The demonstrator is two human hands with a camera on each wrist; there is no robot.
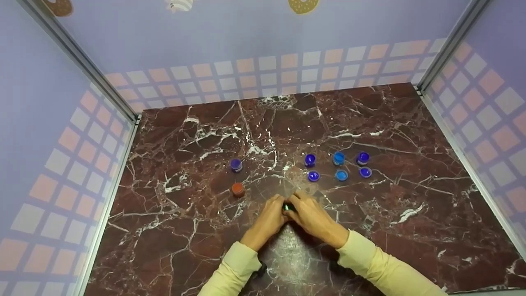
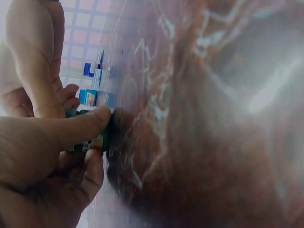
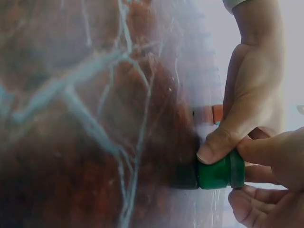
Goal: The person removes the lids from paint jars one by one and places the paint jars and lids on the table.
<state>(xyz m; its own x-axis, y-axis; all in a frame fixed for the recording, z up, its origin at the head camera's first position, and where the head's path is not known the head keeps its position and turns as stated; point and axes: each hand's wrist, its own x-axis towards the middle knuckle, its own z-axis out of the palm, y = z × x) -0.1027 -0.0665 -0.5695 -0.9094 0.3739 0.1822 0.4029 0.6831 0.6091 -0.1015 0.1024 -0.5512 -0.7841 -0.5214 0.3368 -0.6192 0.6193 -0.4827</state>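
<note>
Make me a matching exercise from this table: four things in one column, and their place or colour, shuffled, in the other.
Things:
1. green jar
2. orange jar
3. lone purple jar
4. three loose lids

Places:
A. front row of the group on the right
B. held between both hands
C. on the left, nearer the person
D. on the left, farther from the person

Pairs: 1-B, 2-C, 3-D, 4-A

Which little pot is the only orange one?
The orange pot, standing left of the hands, in front of a purple pot. All the other pots on the table are blue or purple.
</note>
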